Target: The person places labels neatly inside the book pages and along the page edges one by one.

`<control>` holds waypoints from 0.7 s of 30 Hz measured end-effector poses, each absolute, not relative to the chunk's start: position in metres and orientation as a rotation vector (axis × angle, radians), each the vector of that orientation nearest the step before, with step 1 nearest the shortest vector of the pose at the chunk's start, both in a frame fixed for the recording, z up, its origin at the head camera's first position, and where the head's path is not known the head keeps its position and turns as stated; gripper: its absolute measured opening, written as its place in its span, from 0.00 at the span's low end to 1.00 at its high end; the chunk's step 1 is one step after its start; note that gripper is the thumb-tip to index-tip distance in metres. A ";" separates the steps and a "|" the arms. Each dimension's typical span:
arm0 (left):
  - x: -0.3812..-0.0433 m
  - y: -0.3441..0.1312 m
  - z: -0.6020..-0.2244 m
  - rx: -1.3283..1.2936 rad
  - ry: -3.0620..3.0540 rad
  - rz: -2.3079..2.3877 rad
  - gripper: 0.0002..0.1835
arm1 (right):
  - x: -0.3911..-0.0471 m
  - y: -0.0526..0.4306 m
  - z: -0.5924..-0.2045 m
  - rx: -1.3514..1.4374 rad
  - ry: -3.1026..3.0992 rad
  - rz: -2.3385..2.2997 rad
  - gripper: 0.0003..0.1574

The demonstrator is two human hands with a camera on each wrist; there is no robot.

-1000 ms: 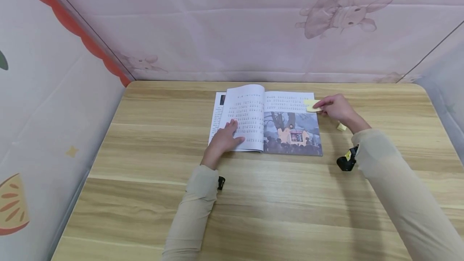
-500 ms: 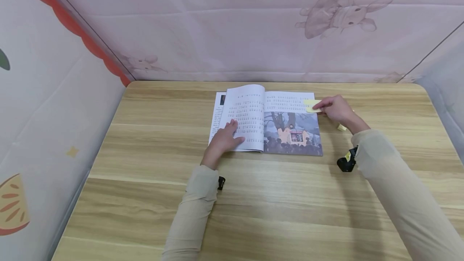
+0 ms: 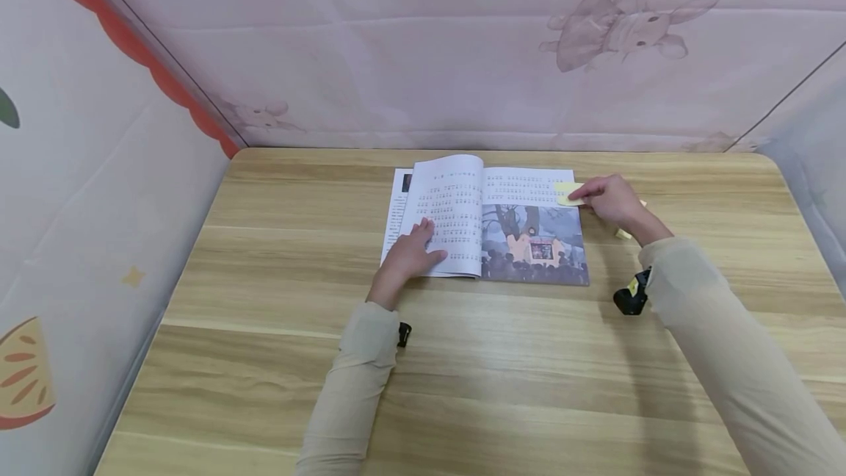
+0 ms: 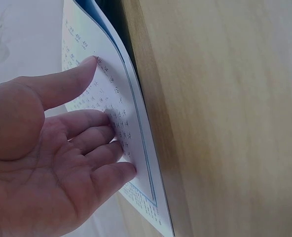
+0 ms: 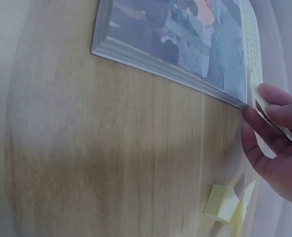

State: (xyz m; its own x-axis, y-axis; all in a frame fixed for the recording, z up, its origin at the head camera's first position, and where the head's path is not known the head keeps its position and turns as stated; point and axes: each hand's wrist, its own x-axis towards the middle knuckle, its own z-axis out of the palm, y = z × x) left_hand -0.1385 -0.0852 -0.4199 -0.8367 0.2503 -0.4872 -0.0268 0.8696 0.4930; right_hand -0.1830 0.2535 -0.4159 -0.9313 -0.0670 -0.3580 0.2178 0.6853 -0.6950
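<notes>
An open book (image 3: 535, 244) lies on the wooden table, with printed text on its left page (image 3: 456, 200) and a grey-blue illustration on the right one. My left hand (image 3: 408, 252) rests on the lower left page, fingers spread and lightly bent, thumb apart, as the left wrist view (image 4: 62, 143) also shows. At the right page's outer edge my right hand (image 3: 617, 200) pinches a yellow sticky note (image 3: 565, 194) between thumb and fingers. The note overlaps the end of the text lines above the picture, and part of it is hidden by the fingers.
A small yellow sticky-note pad (image 5: 220, 202) sits on the table (image 5: 111, 148) under the right wrist, with another yellow piece (image 5: 238, 217) beside it. Behind the table's far edge hangs a pink rabbit-print cloth (image 3: 423, 79). Black wrist cameras hang at both sleeves.
My right hand has shifted very slightly left, still pinching the sticky note at the page edge. The left hand and the book have stayed in place.
</notes>
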 end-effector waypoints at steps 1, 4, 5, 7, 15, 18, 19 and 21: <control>-0.139 -0.085 -0.420 0.163 2.483 0.665 0.36 | -0.183 0.253 -0.416 0.114 2.549 -1.106 0.20; -0.139 -0.085 -0.419 0.165 2.483 0.668 0.36 | -0.183 0.253 -0.417 0.098 2.567 -1.084 0.19; -0.139 -0.086 -0.419 0.165 2.483 0.669 0.36 | -0.184 0.253 -0.417 0.094 2.570 -1.083 0.19; -0.139 -0.086 -0.419 0.164 2.483 0.672 0.36 | -0.184 0.253 -0.417 0.087 2.575 -1.083 0.19; -0.139 -0.086 -0.419 0.164 2.480 0.675 0.36 | -0.184 0.252 -0.418 0.051 2.601 -1.081 0.17; -0.138 -0.086 -0.420 0.161 2.482 0.675 0.36 | -0.184 0.253 -0.419 0.043 2.605 -1.072 0.18; -0.138 -0.086 -0.420 0.159 2.481 0.676 0.36 | -0.184 0.253 -0.419 0.042 2.606 -1.069 0.18; -0.139 -0.086 -0.420 0.155 2.481 0.675 0.36 | -0.184 0.253 -0.420 0.038 2.608 -1.064 0.18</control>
State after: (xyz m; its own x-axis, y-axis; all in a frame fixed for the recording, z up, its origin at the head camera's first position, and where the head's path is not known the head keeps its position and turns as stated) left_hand -0.1387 -0.0855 -0.4201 -0.8377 0.2475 -0.4867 -0.0332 0.8666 0.4979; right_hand -0.1840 0.2526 -0.4200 -0.9474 -0.0963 -0.3051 0.1447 0.7218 -0.6769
